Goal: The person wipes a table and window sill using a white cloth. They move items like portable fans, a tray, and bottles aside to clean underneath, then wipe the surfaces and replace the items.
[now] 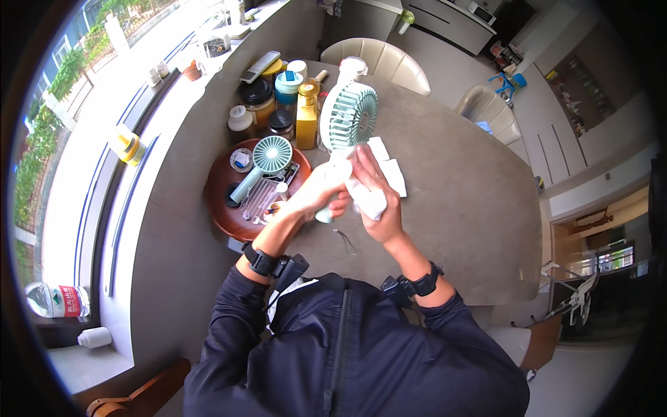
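Observation:
A pale green handheld fan (350,115) stands upright above the table, and my left hand (322,193) grips its handle. The foot of the handle and a thin wrist strap (344,241) show below that hand. My right hand (379,208) holds a crumpled white tissue (369,200) against the fan just under its head, fingers pointing up along it. Folded white tissues (393,177) lie on the table behind my right hand. A second green handheld fan (272,154) rests in a round brown tray (216,208) at the left, among small items.
Jars and bottles crowd the table (458,208) behind the tray, among them a yellow bottle (306,122) and a black-lidded jar (256,96). Cream chairs (380,57) stand along the far edge. The windowsill at the left holds a water bottle (57,301) and a yellow-capped bottle (127,146).

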Motion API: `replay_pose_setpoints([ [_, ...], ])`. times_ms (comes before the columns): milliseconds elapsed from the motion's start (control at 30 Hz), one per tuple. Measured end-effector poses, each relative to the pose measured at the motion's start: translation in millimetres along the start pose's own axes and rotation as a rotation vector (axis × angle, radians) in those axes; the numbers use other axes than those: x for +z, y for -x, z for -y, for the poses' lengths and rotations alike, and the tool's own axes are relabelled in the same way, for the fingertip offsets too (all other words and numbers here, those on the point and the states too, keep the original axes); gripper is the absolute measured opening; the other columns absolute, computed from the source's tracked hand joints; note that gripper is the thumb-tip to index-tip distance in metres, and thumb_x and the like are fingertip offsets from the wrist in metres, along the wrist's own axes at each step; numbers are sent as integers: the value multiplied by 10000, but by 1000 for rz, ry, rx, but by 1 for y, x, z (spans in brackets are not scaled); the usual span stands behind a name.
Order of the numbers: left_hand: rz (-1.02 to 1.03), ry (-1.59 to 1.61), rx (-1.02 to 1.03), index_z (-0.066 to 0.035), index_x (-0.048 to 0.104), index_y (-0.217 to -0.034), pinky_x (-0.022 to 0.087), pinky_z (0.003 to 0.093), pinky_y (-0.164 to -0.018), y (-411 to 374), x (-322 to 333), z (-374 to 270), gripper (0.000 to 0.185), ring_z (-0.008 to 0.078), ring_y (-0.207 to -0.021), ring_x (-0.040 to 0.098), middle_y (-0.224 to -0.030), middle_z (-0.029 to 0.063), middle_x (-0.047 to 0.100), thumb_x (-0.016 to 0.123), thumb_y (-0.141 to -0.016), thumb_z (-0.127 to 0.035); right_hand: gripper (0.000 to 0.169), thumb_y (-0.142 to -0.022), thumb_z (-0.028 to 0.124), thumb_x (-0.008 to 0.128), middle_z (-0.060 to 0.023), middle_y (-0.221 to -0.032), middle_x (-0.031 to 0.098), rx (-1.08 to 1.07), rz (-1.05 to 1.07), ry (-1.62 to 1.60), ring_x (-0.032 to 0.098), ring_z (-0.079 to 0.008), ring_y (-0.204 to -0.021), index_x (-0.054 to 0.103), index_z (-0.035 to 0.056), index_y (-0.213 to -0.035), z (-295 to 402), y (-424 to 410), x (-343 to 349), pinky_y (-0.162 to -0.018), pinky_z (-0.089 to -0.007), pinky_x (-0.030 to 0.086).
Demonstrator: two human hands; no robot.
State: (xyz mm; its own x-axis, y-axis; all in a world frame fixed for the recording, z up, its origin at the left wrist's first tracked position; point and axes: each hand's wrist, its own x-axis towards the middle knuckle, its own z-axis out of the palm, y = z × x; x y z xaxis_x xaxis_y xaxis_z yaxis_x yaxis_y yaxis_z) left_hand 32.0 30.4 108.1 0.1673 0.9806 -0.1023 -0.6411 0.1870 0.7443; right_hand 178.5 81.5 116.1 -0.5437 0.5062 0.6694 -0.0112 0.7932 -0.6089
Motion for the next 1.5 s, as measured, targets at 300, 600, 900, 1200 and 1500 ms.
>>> replay_pose_setpoints([
  [300,99,-141,-65,-23,430,-887,338,232,-369,0,19,-6,196,90,-383,379,-567,16,415,555,-744,-71,356,-883,133,465,-52,-1014,573,187,-575,-399,545,-131,-896,459,-28,-1200,-4,-18,-78,-795,-287,436],
  [600,28,-552,-60,-23,420,-858,369,245,-345,13,39,8,149,114,-372,461,-594,29,469,512,-741,-24,422,-835,286,519,-186,-1350,319,-35,-86,39,332,-345,-1251,519,50,-1185,13,-28,-56,-1013,-417,294],
  [900,-7,-572,-71,-28,431,-845,364,236,-345,14,45,5,140,109,-377,468,-598,29,480,528,-744,-41,327,-853,193,443,-186,-1323,361,-167,-314,94,292,-375,-1271,545,63,-1135,1,-23,-37,-1051,-466,210],
  [1200,187,-229,-195,-32,458,-841,350,235,-376,19,54,-6,98,90,-401,419,-580,35,460,548,-807,-53,245,-740,193,603,-125,-1295,472,-454,-187,280,277,-484,-1256,672,140,-969,2,4,-44,-1015,-583,234],
  [1500,280,-111,-200,-39,433,-895,358,215,-367,21,55,-7,143,67,-406,397,-579,9,427,483,-768,3,292,-854,281,480,-92,-1261,521,-555,-172,347,369,-346,-1263,673,133,-1015,-45,29,-59,-972,-531,348],
])
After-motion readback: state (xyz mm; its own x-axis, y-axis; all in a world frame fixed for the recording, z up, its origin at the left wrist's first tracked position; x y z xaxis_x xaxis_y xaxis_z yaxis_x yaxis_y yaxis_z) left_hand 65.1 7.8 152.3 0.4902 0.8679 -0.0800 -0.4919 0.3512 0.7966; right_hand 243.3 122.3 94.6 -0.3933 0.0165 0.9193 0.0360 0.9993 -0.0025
